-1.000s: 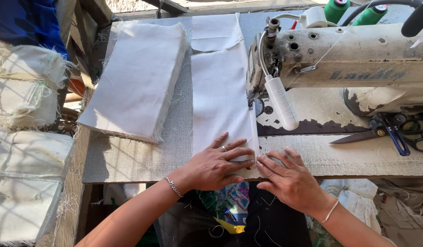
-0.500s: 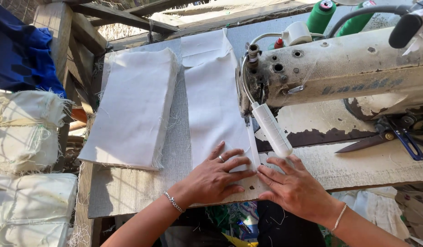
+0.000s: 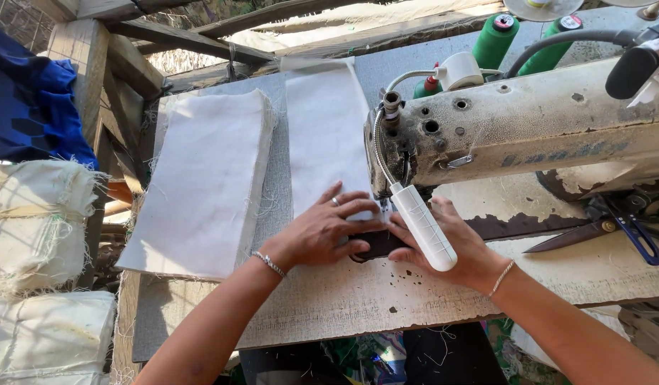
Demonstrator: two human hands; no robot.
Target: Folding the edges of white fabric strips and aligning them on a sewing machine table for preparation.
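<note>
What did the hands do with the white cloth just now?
Both hands, left hand and right hand, slid the long white cloth strip forward, up to the needle of the worn cream sewing machine. The stack of white cloth pieces and blue-handled scissors stayed put.

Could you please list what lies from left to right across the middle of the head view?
Tied white bundles → stack of white cloth → left hand → white lamp tube → right hand → scissors.

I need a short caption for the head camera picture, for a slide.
Both hands, left hand and right hand, press a white cloth strip at the needle of a worn sewing machine.
</note>
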